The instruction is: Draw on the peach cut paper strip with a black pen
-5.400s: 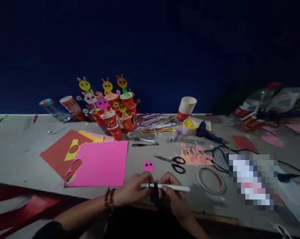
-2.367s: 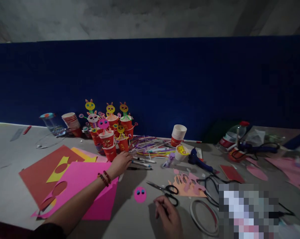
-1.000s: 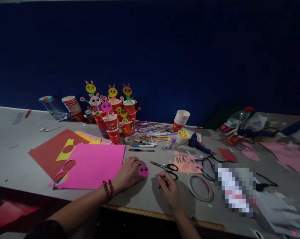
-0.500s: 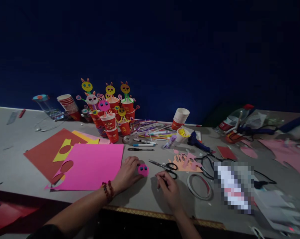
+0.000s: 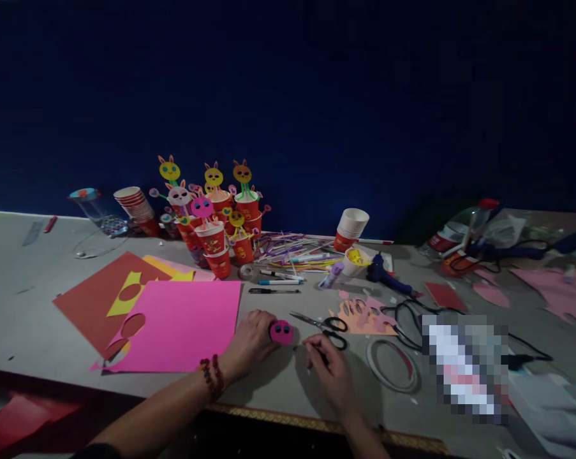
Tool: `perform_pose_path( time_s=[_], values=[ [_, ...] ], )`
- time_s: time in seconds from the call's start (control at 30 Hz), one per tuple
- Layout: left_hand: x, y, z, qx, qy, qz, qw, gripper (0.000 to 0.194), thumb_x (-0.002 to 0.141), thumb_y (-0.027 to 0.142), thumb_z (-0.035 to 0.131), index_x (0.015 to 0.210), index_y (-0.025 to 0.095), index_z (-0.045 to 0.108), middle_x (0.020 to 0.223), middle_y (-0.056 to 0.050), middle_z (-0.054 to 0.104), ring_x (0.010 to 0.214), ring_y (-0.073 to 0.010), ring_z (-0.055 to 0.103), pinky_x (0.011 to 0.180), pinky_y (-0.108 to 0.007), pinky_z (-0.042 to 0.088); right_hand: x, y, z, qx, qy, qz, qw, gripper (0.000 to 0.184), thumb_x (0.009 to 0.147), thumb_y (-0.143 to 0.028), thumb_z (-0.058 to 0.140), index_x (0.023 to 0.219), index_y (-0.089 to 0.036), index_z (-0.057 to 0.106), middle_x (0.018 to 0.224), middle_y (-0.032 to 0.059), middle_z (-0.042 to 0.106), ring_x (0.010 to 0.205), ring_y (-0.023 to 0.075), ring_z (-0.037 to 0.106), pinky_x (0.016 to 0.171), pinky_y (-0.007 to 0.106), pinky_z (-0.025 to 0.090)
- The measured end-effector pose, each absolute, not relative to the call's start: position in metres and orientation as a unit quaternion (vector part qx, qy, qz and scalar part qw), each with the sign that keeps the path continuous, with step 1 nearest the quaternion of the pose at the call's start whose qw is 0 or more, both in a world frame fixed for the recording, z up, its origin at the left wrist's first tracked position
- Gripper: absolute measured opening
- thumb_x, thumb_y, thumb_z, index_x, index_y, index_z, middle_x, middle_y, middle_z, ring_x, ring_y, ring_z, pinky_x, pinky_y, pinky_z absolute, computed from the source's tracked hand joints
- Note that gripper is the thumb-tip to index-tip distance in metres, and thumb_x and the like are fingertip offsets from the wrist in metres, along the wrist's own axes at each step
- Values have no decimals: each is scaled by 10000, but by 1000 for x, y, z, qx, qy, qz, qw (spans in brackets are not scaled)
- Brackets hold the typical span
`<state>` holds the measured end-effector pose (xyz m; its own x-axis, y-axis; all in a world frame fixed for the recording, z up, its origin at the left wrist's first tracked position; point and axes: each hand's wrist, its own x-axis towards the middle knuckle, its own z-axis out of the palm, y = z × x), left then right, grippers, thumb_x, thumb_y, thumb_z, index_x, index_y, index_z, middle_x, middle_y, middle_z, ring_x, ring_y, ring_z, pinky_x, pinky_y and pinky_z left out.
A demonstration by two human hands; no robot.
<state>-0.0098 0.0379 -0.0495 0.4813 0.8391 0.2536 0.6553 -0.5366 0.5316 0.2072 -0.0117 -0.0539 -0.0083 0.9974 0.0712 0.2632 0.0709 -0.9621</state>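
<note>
My left hand [image 5: 255, 338], with a beaded bracelet [image 5: 212, 375] on its wrist, has its fingertips at the left edge of a small round pink paper face [image 5: 281, 332]. Two dark-and-blue eyes show on that face. My right hand [image 5: 328, 365] is just right of it, thumb and fingers pinched together; whatever they hold is too small to make out. Black-handled scissors [image 5: 322, 324] lie on the table beyond the two hands. Under my left wrist, a sheet of bright pink paper [image 5: 187, 325] with a cut-out spreads leftward.
Finished cup figures [image 5: 211, 239] with paper faces stand at the back. Pens [image 5: 274, 291], loose pipe cleaners [image 5: 292, 248], a glue gun [image 5: 386, 274], a roll of tape [image 5: 370, 370] and peach paper scraps [image 5: 364, 315] lie around. Cords run at the right.
The pink face appears tilted against my left fingers, where it lay flatter before. My right hand stays pinched at nearly the same place. The whole view has shifted slightly.
</note>
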Motion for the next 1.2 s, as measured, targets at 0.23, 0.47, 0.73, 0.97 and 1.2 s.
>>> perform_pose_path(
  time_s=[0.23, 0.47, 0.73, 0.97, 1.2],
  values=[
    [-10, 38, -50, 836, 448, 251, 194, 358, 817, 186, 730, 1122, 194, 543, 1088, -73, 639, 1002, -253, 577, 876, -399, 476, 206, -12, -56, -549, -590, 397, 439, 304, 944, -472, 506, 841, -205, 607, 642, -15, 554, 614, 160, 559, 587, 248, 417],
    [-12, 39, -53, 829, 450, 254, 212, 347, 833, 175, 712, 1134, 204, 543, 1099, -70, 641, 1028, -254, 586, 895, -405, 483, 206, -14, -59, -555, -599, 389, 427, 277, 950, -450, 502, 868, -211, 615, 697, 3, 607, 653, 170, 592, 609, 254, 444],
    [-16, 39, -56, 818, 457, 257, 237, 412, 792, 95, 711, 1147, 211, 536, 1133, -62, 662, 1061, -248, 594, 912, -393, 495, 206, -6, -42, -565, -658, 356, 348, 202, 939, -408, 521, 966, -237, 627, 784, 7, 679, 624, 165, 593, 581, 262, 430],
    [-16, 39, -55, 811, 457, 273, 244, 313, 842, 150, 671, 1127, 221, 561, 1122, -71, 678, 1033, -242, 622, 888, -384, 519, 196, 16, -35, -572, -701, 291, 311, 171, 888, -303, 534, 1020, -248, 628, 847, 20, 726, 704, 194, 655, 641, 288, 467],
    [-31, 50, -68, 822, 481, 275, 133, 266, 871, 206, 589, 1135, 233, 591, 1053, -71, 714, 988, -279, 656, 868, -425, 489, 195, 12, -30, -576, -687, 279, 344, 166, 855, -234, 575, 1001, -249, 654, 877, 3, 744, 716, 170, 658, 656, 256, 460]
  ],
)
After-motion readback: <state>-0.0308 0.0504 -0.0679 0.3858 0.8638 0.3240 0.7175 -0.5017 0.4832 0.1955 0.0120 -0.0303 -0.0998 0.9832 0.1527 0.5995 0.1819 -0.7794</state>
